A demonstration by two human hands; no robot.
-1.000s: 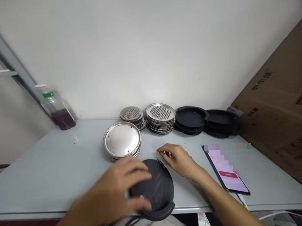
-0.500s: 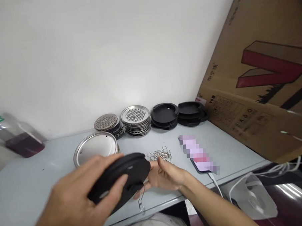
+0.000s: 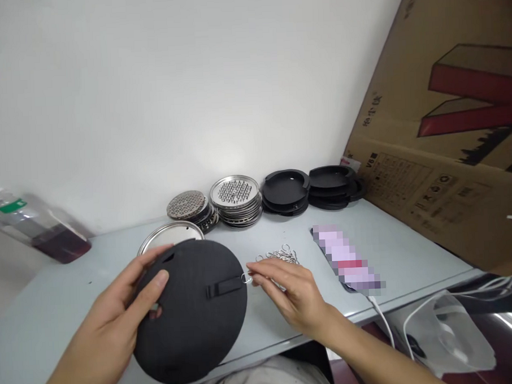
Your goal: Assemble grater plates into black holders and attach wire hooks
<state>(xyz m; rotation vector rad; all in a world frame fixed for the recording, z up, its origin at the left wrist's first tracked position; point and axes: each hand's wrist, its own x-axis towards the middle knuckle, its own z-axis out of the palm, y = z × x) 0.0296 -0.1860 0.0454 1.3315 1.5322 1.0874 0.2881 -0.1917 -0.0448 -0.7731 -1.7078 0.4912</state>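
My left hand (image 3: 117, 311) grips a round black plastic disc (image 3: 194, 336) by its left edge, thumb on the flat face. The disc is tilted toward me and shows a raised clip-like slot near its right edge. My right hand (image 3: 290, 292) pinches a small wire ring (image 3: 247, 278) at the outer end of that slot; the rest of the wire is hidden by the slot and fingers. Just behind the right hand lies a heap of metal wire hooks (image 3: 284, 255). A shiny round metal plate (image 3: 168, 234) is partly covered by the disc.
Along the wall stand perforated discs (image 3: 186, 205), a stack of metal grater plates (image 3: 236, 194), black round trays (image 3: 285, 188) and more black trays (image 3: 332, 180). A phone (image 3: 346, 261) with a cable lies right. A bottle of dark liquid (image 3: 58, 240) is left; a cardboard box (image 3: 407, 168) leans right.
The disc has turned so its flat face with the slot shows toward me. My right hand has closed from spread fingers into a pinch on the wire ring at the disc's edge.
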